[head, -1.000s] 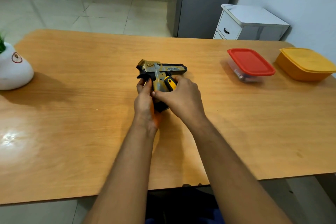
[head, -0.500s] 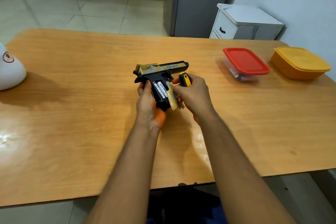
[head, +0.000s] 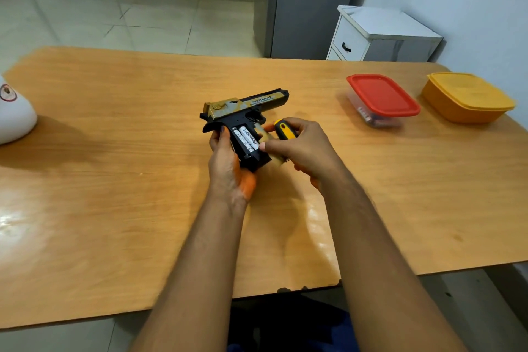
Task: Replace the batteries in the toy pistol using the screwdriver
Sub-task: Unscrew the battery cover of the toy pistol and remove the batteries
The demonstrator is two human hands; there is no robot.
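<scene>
Left hand [head: 228, 169] gripping black-and-gold plastic toy pistol [head: 243, 111], white batteries [head: 246, 139] exposed; right hand [head: 305, 149] clutching yellow-black-handled screwdriver [head: 284, 130] and tan cover [head: 271, 149].

The gold cover [head: 271, 151] is off the toy pistol [head: 245, 111] now (two white batteries [head: 247, 139] show), held in the right hand [head: 305, 149].

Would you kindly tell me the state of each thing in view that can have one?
Toy pistol: held by the grip, battery bay open.
Batteries: two, seated in the grip.
Battery cover: off, in the right hand.
Screwdriver: in the right hand, off the pistol.
Left hand: grips the pistol.
Right hand: holds screwdriver and cover.
Red-lidded box: lid on.
Yellow box: lid on.
Drawer unit: drawers shut.
</scene>
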